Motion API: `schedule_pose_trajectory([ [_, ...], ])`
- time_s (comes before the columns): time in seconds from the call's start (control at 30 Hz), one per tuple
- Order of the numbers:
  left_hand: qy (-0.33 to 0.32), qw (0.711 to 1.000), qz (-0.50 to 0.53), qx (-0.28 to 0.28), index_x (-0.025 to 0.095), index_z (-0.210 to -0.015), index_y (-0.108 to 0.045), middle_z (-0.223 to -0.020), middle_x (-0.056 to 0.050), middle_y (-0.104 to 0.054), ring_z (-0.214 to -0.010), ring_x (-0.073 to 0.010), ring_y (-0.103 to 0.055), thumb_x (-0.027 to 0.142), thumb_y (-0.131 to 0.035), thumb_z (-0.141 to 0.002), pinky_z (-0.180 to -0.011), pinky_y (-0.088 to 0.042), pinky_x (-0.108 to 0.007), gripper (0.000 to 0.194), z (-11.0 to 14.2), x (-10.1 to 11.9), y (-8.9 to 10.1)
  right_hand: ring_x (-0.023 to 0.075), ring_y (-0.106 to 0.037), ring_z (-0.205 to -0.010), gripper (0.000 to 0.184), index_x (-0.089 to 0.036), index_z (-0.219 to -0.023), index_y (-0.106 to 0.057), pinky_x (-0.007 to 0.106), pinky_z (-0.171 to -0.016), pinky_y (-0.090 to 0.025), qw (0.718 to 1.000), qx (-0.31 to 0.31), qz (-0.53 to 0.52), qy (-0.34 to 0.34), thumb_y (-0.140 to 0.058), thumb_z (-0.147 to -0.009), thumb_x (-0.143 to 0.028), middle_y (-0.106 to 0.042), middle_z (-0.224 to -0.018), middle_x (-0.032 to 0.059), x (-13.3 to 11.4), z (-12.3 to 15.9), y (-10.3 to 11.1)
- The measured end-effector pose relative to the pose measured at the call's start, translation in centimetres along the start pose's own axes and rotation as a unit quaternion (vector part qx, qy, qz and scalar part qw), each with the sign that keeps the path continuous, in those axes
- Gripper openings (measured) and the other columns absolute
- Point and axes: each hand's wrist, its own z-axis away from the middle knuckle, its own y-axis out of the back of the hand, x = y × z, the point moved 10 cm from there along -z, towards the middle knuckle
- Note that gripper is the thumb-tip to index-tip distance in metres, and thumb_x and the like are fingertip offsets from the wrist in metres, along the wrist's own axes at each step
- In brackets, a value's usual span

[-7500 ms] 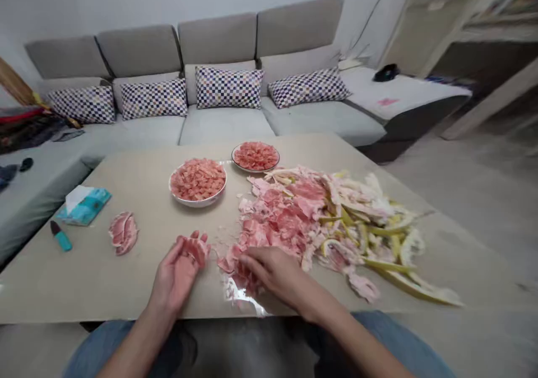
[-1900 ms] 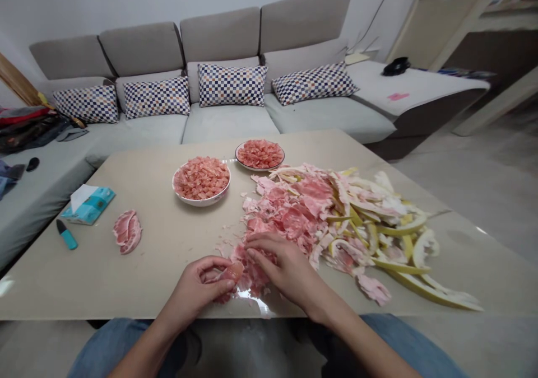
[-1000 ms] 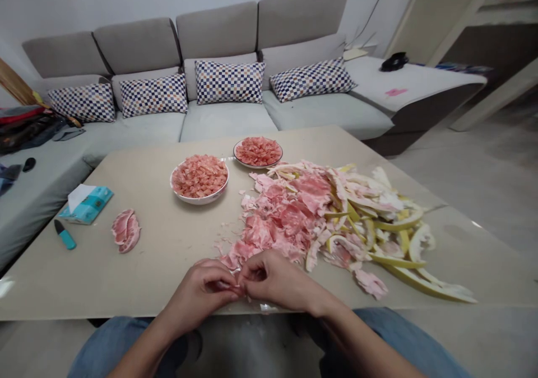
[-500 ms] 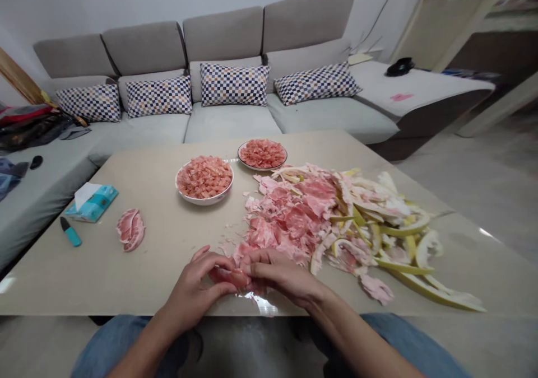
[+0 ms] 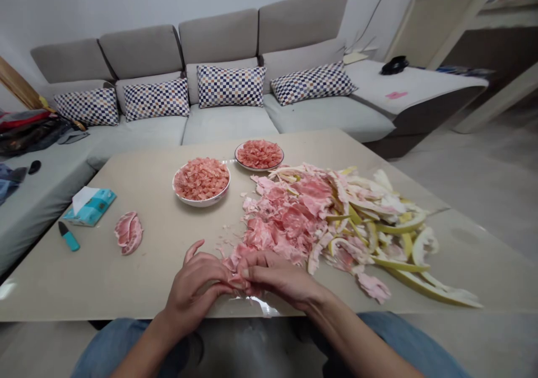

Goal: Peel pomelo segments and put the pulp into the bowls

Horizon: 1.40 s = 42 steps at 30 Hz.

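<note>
On a beige table top (image 5: 117, 280), a heap of pink membrane and yellow-green pomelo rind (image 5: 336, 227) spreads just right of the hands. The left hand (image 5: 195, 283) and right hand (image 5: 277, 274) meet near the table's edge, their fingers pinching a pink pomelo segment (image 5: 237, 271), mostly hidden between them, close above the table. A round white bowl of pink pulp (image 5: 202, 203) sits beyond.

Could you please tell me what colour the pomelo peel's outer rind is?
The pomelo peel has a yellow-green outer rind, clearest in the head view.

The beige table (image 5: 126, 288) holds a bowl (image 5: 201, 204) and a plate (image 5: 252, 168), both heaped with pomelo pulp (image 5: 201, 180). A large pile of peel (image 5: 336, 227) lies right of them; a peeled segment (image 5: 128, 232), tissue pack (image 5: 94, 209) and teal knife (image 5: 69, 241) lie left.
</note>
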Motion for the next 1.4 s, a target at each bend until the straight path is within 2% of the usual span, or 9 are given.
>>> schedule_pose_trajectory([
  [0.3,0.072,0.995,0.035,-0.065,0.024,-0.084,-0.060,-0.079,0.004,-0.069,-0.072,-0.0142,-0.065,0.021,-0.074,-0.076,-0.112,-0.023,-0.042,0.016,0.3,-1.9,-1.5,0.0107,-0.053,-0.066,0.029,-0.016,-0.085,-0.070,0.022,-0.063,-0.040,0.979,-0.035,0.185,0.079,-0.068,-0.079,-0.045,-0.061,-0.071,-0.0023,-2.0,0.8,-0.4],
  [0.53,0.070,0.991,0.042,-0.111,0.022,-0.083,-0.060,-0.077,0.005,-0.071,-0.070,-0.0128,-0.066,0.024,-0.078,-0.073,-0.113,-0.021,-0.044,0.020,0.5,-1.5,-2.5,0.0122,-0.057,-0.065,0.023,-0.016,-0.084,-0.077,0.021,-0.062,-0.040,0.970,-0.037,0.233,0.055,-0.072,-0.075,-0.037,-0.068,-0.071,0.0003,-0.9,0.7,0.2],
  [0.67,0.068,0.986,0.073,-0.136,0.021,-0.084,-0.065,-0.086,-0.001,-0.071,-0.083,-0.0164,-0.066,0.026,-0.077,-0.074,-0.088,-0.047,-0.032,0.016,0.4,-1.4,-3.1,0.0119,-0.056,-0.062,0.020,-0.016,-0.087,-0.079,0.020,-0.057,-0.039,0.951,-0.021,0.300,0.067,-0.069,-0.077,-0.030,-0.070,-0.071,0.0017,-1.3,1.0,0.5],
  [0.77,0.087,0.979,0.094,-0.157,0.019,-0.083,-0.067,-0.088,-0.004,-0.069,-0.082,-0.0167,-0.065,0.026,-0.077,-0.074,-0.070,-0.050,-0.025,0.015,0.5,-1.5,-3.6,0.0118,-0.055,-0.061,0.019,-0.015,-0.087,-0.080,0.020,-0.055,-0.038,0.928,-0.015,0.361,0.090,-0.066,-0.077,-0.024,-0.069,-0.070,0.0019,-1.8,1.4,0.1],
  [0.9,0.098,0.977,0.078,-0.170,0.018,-0.082,-0.069,-0.083,-0.003,-0.069,-0.076,-0.0159,-0.064,0.026,-0.078,-0.071,-0.068,-0.050,-0.024,0.016,0.7,-1.5,-3.8,0.0106,-0.052,-0.058,0.016,-0.012,-0.077,-0.078,0.020,-0.052,-0.037,0.914,0.007,0.390,0.114,-0.065,-0.073,-0.020,-0.065,-0.064,0.0004,-2.3,1.5,-0.4],
  [1.0,0.062,0.983,0.060,-0.161,0.019,-0.080,-0.068,-0.080,-0.003,-0.070,-0.078,-0.0165,-0.065,0.026,-0.078,-0.072,-0.073,-0.050,-0.026,0.014,0.6,-0.9,-3.5,0.0083,-0.047,-0.052,0.013,-0.012,-0.070,-0.075,0.018,-0.048,-0.034,0.926,0.025,0.361,0.108,-0.064,-0.070,-0.019,-0.057,-0.055,-0.0029,-2.1,1.2,-0.5],
  [1.17,-0.026,0.991,0.006,-0.134,0.021,-0.081,-0.065,-0.077,0.001,-0.071,-0.073,-0.0136,-0.065,0.025,-0.073,-0.078,-0.102,-0.037,-0.039,0.009,0.2,0.6,-2.8,0.0079,-0.047,-0.050,0.011,-0.013,-0.066,-0.072,0.018,-0.048,-0.034,0.954,0.054,0.285,0.077,-0.061,-0.065,-0.015,-0.057,-0.053,-0.0042,-1.1,0.3,0.0],
  [1.27,-0.048,0.991,-0.002,-0.124,0.022,-0.079,-0.064,-0.078,0.003,-0.071,-0.077,-0.0128,-0.066,0.020,-0.070,-0.081,-0.108,-0.029,-0.041,0.007,0.3,1.5,-2.5,0.0084,-0.048,-0.049,0.008,-0.015,-0.059,-0.067,0.018,-0.048,-0.035,0.950,0.117,0.276,0.084,-0.060,-0.063,-0.011,-0.056,-0.051,-0.0045,-1.7,0.3,1.4],
  [1.4,-0.073,0.993,-0.005,-0.092,0.022,-0.079,-0.062,-0.078,0.004,-0.072,-0.078,-0.0118,-0.066,0.016,-0.069,-0.082,-0.111,-0.024,-0.041,0.009,0.3,2.4,-1.8,0.0115,-0.056,-0.053,0.013,-0.015,-0.065,-0.066,0.021,-0.050,-0.041,0.958,0.136,0.237,0.093,-0.064,-0.074,-0.025,-0.061,-0.056,-0.0014,-3.0,0.7,3.0],
])
